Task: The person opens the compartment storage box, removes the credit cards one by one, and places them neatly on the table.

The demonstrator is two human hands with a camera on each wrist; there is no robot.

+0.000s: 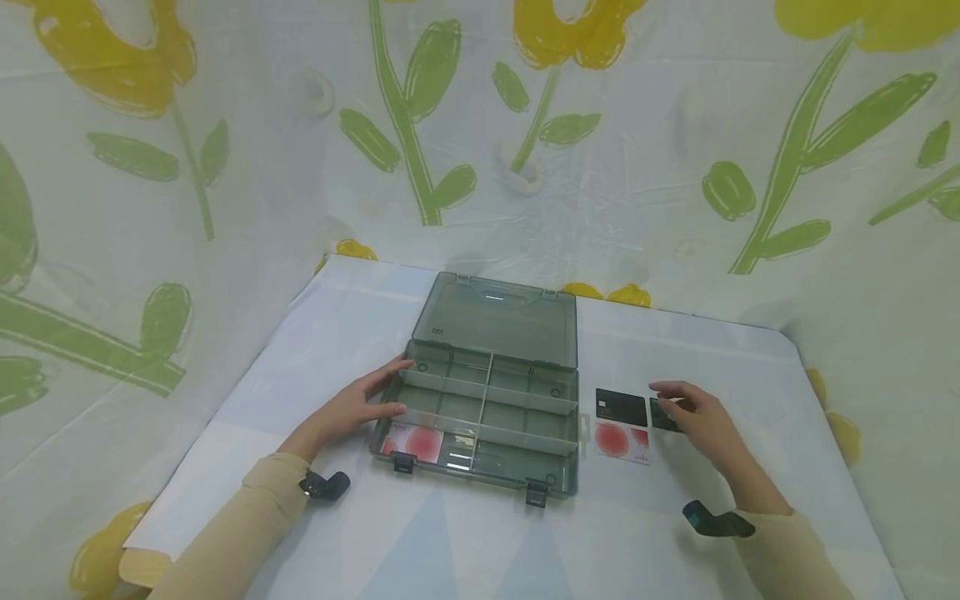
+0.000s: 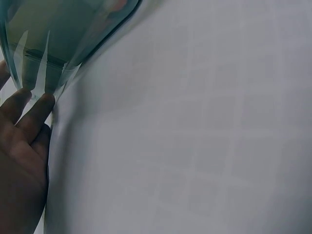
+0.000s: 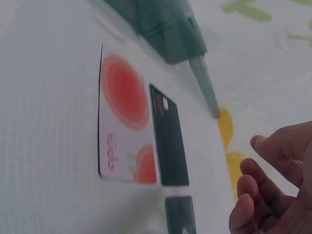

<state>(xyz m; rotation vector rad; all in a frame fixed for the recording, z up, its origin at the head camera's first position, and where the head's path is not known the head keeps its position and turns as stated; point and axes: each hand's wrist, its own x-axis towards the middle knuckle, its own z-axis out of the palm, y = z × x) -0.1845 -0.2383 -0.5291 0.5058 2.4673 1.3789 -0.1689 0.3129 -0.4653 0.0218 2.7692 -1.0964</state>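
Note:
A grey-green clear plastic compartment box (image 1: 517, 460) lies on the table with its lid (image 1: 495, 321) folded back. Inside its front left section is a white card with red circles (image 1: 414, 442). My left hand (image 1: 341, 414) rests on the box's left rim, fingers spread, the tips touching the edge. To the right of the box lie a black card with a chip (image 1: 621, 407) and another white card with red circles (image 1: 621, 442). My right hand (image 1: 701, 421) hovers over a smaller-looking dark card (image 3: 180, 214), partly hidden in the head view. Its fingers are loosely bent around nothing.
The table (image 1: 360, 542) has a pale cloth with light blue triangles. A curtain (image 1: 637, 192) printed with yellow flowers and green leaves surrounds it behind and on both sides. Two latches (image 1: 536, 493) stick out at the box's front edge.

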